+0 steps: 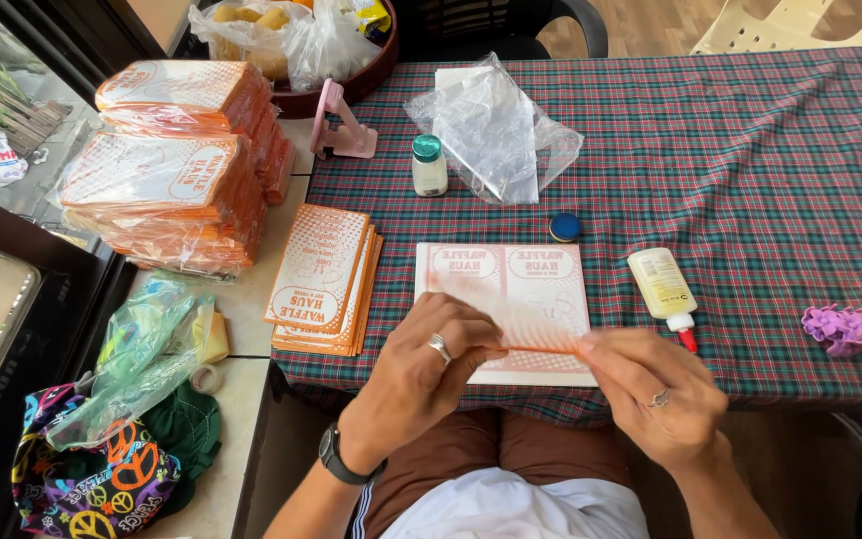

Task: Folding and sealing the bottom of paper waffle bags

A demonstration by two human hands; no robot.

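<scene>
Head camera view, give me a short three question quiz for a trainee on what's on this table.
1. True or false: the glue bottle stands upright.
2. What do the left hand and right hand both pinch?
A. clear plastic bag
B. flat orange-and-white paper bag
C. purple flower piece
3. Fill in: the stack of flat paper bags lies to the ____ of the held one.

Key: 1 false, it lies on the checked tablecloth; 2 B; 3 left.

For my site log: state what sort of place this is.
Probably a small food shop's packing table: wrapped bundles of orange printed paper bags, a loose stack of them, and a glue bottle on a plaid tablecloth.
</scene>
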